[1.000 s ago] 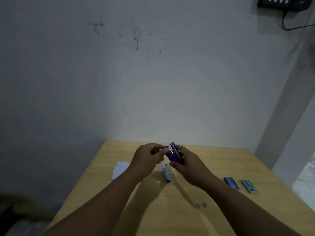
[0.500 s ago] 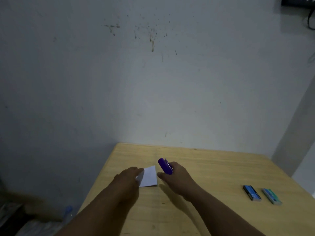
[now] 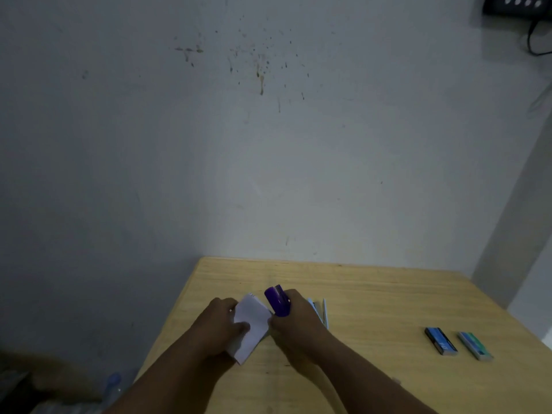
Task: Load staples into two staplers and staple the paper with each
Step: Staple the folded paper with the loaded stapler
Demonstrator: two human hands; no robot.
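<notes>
Head view: the right hand [image 3: 294,322] is closed around a purple stapler [image 3: 278,300], fingers wrapped over its lower body so that only the rounded front end sticks up past the knuckles, tilted away toward the wall [image 3: 268,144]. The left hand [image 3: 219,322] pinches a small white paper [image 3: 254,319], thumb on top of the sheet and the other fingers behind its left edge, holding it just above the table [image 3: 373,294]. The paper's right edge meets the stapler at the right hand's fingers; whether the sheet sits inside the stapler's mouth cannot be told, since the hand covers that spot. Just right of the right hand, partly hidden behind it, lies a second stapler [image 3: 324,312], pale and narrow, flat on the table. Well to the right, near the table's right edge, two staple boxes lie side by side, apart from each other: a blue box [image 3: 441,340] and a green box [image 3: 475,345]. Both forearms reach in from the bottom of the frame. The table is pale wood and butts against the stained wall. A dark device [image 3: 518,4] with a cable hangs at the wall's upper right corner.
</notes>
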